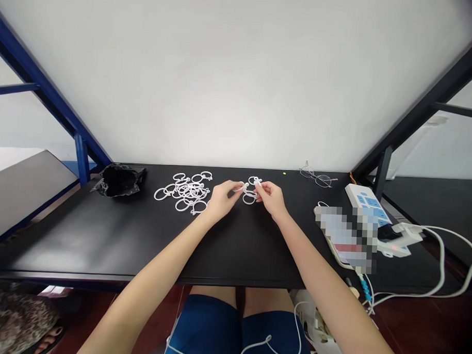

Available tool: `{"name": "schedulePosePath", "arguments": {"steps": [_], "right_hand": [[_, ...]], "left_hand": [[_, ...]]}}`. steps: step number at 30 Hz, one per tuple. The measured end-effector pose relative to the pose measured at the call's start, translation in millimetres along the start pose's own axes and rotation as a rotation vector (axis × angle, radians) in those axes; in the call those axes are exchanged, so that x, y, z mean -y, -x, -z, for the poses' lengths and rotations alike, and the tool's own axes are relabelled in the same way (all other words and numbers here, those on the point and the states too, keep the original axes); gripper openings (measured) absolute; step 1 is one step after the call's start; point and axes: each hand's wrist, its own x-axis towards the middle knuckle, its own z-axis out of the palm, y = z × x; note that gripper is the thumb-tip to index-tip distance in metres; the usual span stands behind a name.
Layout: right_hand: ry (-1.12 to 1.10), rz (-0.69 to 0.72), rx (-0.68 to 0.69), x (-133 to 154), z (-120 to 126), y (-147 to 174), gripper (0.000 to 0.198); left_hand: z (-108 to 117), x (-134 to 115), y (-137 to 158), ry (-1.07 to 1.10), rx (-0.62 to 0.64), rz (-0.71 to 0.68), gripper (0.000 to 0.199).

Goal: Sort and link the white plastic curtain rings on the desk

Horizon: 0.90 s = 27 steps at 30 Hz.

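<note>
My left hand [223, 198] pinches a white ring [241, 187] near the middle of the black table. Just to its right, my right hand [271, 198] has its fingers closed on another white ring [255, 181], whose loop shows at the fingertips. Between the two hands, slightly nearer to me, more white loops [249, 199] show; whether they are joined to the held rings I cannot tell. Left of my left hand lies a loose pile of several white rings [189, 190], each with a small knob or eyelet.
A black plastic bag [119, 180] stands open at the back left. Eyeglasses [317, 175] lie at the back right. A phone [336, 237] with a cable and a white power strip [368, 205] with a plugged-in charger [400, 234] occupy the right side. Blue metal posts [82, 156] frame the left end.
</note>
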Motion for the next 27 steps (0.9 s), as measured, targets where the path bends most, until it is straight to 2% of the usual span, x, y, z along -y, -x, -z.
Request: {"name": "schedulePosePath", "arguments": {"steps": [2,5,8,12,17,21,24,27], "right_hand": [[-0.062,-0.005,0.019,2.0,-5.5,3.8,0.038],[-0.113,-0.014,0.096,2.0,-14.6,10.8,0.040],[-0.092,0.000,0.155,0.7,-18.9,15.3,0.040],[-0.032,-0.002,0.208,2.6,-16.0,14.6,0.039],[0.065,-0.003,0.254,5.2,-12.1,12.9,0.039],[0.112,0.046,0.279,4.1,-11.2,13.8,0.037],[0.116,0.066,0.293,3.8,-10.4,13.8,0.035],[0.076,0.058,0.281,6.1,-9.6,13.4,0.034]], "left_hand": [[-3.9,-1.5,0.4,0.327,-0.116,0.218,0.024],[-12.1,-5.8,3.7,0.703,-0.166,0.443,0.033],[-18.5,-8.9,7.7,0.868,-0.142,0.555,0.037],[-17.6,-10.9,8.6,0.955,-0.095,0.692,0.041],[-10.0,-13.9,6.1,0.966,-0.091,0.699,0.049],[-5.0,-13.2,4.9,0.942,0.005,0.673,0.060],[-0.8,-10.4,3.9,0.921,0.089,0.659,0.052],[2.5,-9.1,3.2,0.895,0.111,0.650,0.044]]}}
